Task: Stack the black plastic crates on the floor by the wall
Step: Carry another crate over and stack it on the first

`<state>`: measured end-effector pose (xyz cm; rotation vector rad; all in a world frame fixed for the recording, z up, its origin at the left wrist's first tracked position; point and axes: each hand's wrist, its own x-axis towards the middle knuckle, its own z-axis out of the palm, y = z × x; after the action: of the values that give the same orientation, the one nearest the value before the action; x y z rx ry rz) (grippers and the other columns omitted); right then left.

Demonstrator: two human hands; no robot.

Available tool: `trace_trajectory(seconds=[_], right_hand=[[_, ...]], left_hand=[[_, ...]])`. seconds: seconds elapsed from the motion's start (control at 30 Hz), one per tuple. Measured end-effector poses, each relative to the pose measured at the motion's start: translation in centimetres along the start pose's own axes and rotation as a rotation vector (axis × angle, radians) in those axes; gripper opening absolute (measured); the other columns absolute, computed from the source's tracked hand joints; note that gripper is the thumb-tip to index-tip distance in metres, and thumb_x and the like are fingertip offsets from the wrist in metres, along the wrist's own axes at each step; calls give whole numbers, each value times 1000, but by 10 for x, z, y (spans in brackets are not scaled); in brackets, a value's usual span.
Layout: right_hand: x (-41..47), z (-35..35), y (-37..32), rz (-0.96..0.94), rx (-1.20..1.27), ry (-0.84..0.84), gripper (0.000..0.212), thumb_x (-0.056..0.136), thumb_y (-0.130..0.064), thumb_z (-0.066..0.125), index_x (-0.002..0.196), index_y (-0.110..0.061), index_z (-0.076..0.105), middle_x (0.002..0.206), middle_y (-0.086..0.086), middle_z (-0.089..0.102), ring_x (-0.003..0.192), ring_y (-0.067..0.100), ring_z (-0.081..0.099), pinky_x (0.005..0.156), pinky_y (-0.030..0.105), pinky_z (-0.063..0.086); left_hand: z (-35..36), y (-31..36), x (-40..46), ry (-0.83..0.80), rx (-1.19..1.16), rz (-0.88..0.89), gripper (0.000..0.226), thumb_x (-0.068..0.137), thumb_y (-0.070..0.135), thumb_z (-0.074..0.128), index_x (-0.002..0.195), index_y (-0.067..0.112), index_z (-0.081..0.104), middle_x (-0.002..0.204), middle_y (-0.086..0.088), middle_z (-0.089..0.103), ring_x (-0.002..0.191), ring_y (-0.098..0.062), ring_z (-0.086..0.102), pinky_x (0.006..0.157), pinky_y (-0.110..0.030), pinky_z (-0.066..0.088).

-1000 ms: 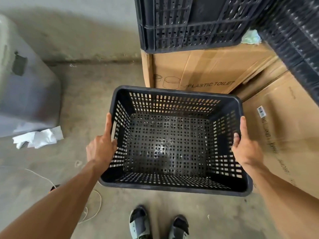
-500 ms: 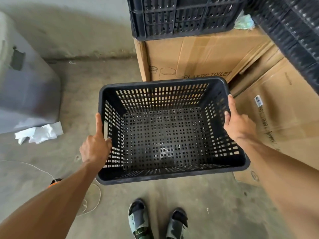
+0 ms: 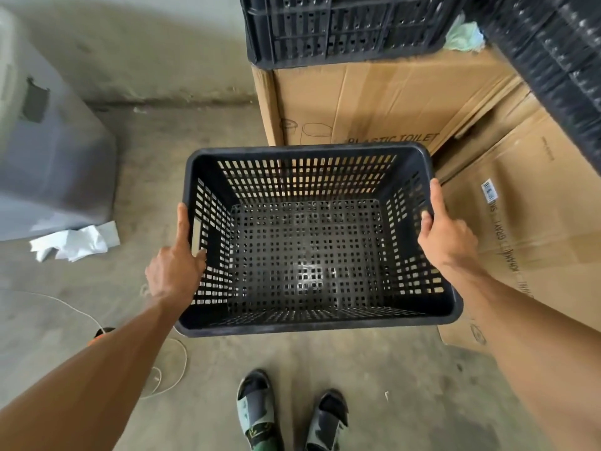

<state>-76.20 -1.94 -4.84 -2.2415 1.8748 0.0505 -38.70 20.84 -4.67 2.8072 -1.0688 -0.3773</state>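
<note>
**Crate held above the floor**

Left hand (image 3: pixel 174 275) and right hand (image 3: pixel 447 236) grip the black crate's (image 3: pixel 305 328) side rims. Bare floor (image 3: pixel 182 151) lies left of it; beyond it, a cardboard box (image 3: pixel 374 102) reads "PLASTIC TOILET".

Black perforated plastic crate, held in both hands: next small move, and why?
Probably carry the black perforated plastic crate left and forward to the bare concrete floor by the wall, then lower it. The left hand and right hand grip its short sides, it is empty and off the ground, and cardboard boxes block the way ahead.
</note>
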Motion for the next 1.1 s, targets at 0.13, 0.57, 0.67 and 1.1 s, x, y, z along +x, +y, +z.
trace_trajectory(seconds=[0.13, 0.57, 0.67, 1.1], right_hand=[[4, -3, -3, 19, 9, -11, 64, 106, -36, 31, 157, -38, -7, 54, 2, 44, 47, 18, 39, 60, 33, 39], [17, -44, -9, 47, -10, -213, 63, 101, -58, 17, 154, -44, -14, 154, 18, 26, 126, 39, 46, 91, 46, 47], [23, -52, -14, -100, 78, 141, 68, 102, -54, 23, 159, -29, -5, 166, 11, 0, 151, 33, 10, 119, 53, 18], [6, 7, 9, -127, 26, 128, 72, 102, -54, 19, 159, -16, -5, 165, 16, -7, 153, 33, -1, 122, 53, -2]], left_hand=[[0, 1, 3, -2, 14, -9, 97, 94, 30, 63, 156, 43, -10, 61, -7, 49, 53, -26, 49, 58, -39, 47], [-11, 12, 30, 194, 183, 314, 96, 90, 56, 55, 158, 10, 4, 141, -26, 40, 124, -44, 44, 103, -56, 40], [-28, 36, 46, 256, 81, 364, 90, 95, 57, 44, 158, 10, 0, 162, -23, 9, 149, -40, 10, 122, -51, 5], [3, 4, 43, 174, 145, 335, 85, 97, 61, 23, 159, 12, -6, 164, -11, -17, 152, -28, -12, 122, -44, -13]])
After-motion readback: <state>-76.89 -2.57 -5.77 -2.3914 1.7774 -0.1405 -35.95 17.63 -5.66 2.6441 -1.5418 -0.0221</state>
